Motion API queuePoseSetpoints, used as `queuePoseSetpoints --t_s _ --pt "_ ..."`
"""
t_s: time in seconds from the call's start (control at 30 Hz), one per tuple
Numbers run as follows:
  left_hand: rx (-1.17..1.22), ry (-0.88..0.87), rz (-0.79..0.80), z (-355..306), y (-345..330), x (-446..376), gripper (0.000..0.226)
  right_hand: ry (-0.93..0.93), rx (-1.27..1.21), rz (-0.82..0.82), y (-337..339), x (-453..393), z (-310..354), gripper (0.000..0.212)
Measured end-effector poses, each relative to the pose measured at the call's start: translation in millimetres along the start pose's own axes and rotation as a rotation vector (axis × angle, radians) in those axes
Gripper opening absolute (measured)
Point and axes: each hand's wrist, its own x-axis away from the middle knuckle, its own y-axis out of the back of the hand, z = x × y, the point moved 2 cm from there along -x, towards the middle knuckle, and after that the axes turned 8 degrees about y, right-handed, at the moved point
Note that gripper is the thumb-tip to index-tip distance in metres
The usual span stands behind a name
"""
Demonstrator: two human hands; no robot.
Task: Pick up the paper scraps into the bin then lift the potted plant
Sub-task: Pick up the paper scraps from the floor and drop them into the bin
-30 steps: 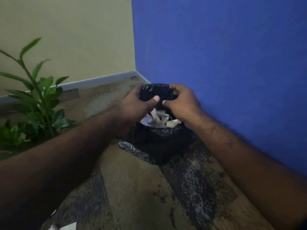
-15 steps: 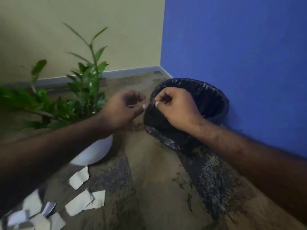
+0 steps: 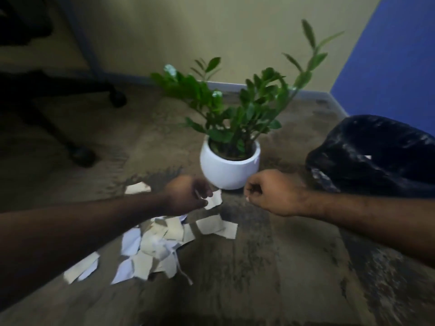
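Both hands hung low over the carpet in front of the potted plant (image 3: 229,161), whose white pot stood upright. The left hand (image 3: 186,195) was loosely curled above the paper scraps (image 3: 162,241), fingertips near one scrap (image 3: 214,199); whether it gripped it I could not tell. The right hand (image 3: 270,192) was curled into a loose fist, seemingly empty. The black-lined bin (image 3: 376,156) stood at the right by the blue wall (image 3: 395,55)

Beige wall (image 3: 211,31), blue wall (image 3: 395,55), mottled carpet (image 3: 270,267)
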Motion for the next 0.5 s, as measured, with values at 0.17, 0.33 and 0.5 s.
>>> queuePoseSetpoints --t_s 0.17,0.33,0.5 --pt "-0.163 0.067 0.045 61.0 -3.1 19.8 0.021 -0.019 -0.054 0.079 -40.3 -15.2 1.3 0.005" --pt "-0.328 0.100 0.167 98.5 -20.1 33.1 0.070 -0.064 -0.067 0.143 -62.3 -24.7 -3.8 0.009" --pt "-0.412 0.120 0.176 107.0 -47.9 46.2 0.098 -0.053 -0.017 0.266 -87.6 -37.4 5.5 0.011"
